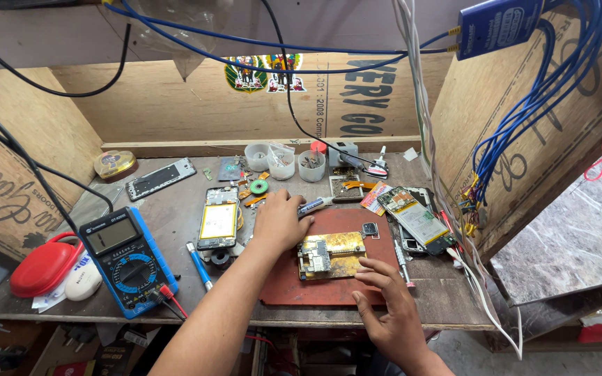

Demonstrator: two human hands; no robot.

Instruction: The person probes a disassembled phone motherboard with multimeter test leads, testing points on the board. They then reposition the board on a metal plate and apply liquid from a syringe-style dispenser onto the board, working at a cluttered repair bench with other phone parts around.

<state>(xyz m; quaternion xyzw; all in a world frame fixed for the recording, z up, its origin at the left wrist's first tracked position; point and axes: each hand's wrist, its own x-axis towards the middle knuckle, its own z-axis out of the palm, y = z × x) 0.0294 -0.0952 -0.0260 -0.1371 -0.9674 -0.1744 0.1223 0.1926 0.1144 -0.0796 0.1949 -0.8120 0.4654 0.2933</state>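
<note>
A gold-shielded phone circuit board (331,255) lies on a red work mat (315,289) at the bench's front. My left hand (279,221) rests just left of the board's far corner and is closed on a white pen-like tube (317,204) whose tip points right. My right hand (387,305) lies on the mat's right front corner with its fingers spread, the fingertips at the board's right edge. A small dark chip (370,228) sits on the mat beyond the board.
A blue multimeter (125,259) with leads lies front left, beside a red case (42,265). Opened phones (218,223) (418,220) flank the mat. Small plastic cups (281,162) stand at the back. Blue cables (524,132) hang at right. A blue pen tool (199,265) lies by the left forearm.
</note>
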